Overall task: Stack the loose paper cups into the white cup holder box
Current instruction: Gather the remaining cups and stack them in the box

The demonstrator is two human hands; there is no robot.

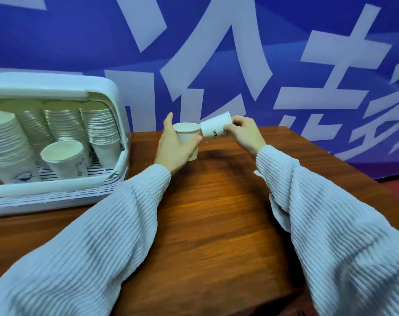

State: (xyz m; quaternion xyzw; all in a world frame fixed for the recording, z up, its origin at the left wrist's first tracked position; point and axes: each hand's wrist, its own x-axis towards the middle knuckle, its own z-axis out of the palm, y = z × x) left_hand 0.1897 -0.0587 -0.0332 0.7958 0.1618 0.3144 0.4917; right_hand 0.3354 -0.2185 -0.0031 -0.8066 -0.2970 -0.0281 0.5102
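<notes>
My left hand (173,144) grips an upright white paper cup (187,133) above the far middle of the wooden table, its mouth facing up. My right hand (245,131) pinches a second white paper cup (215,127) with a smiley print. That cup is tilted on its side, its base pointing left and touching the first cup's rim. The white cup holder box (57,87) stands at the left with its front open. Inside it are several tall stacks of cups (100,124) and a short stack (64,156) near the front.
The brown wooden table (212,213) stretches toward me; its right edge runs diagonally at the far right. A blue banner with large white characters (216,53) fills the wall behind. The box's slotted white tray (57,197) juts out at the front.
</notes>
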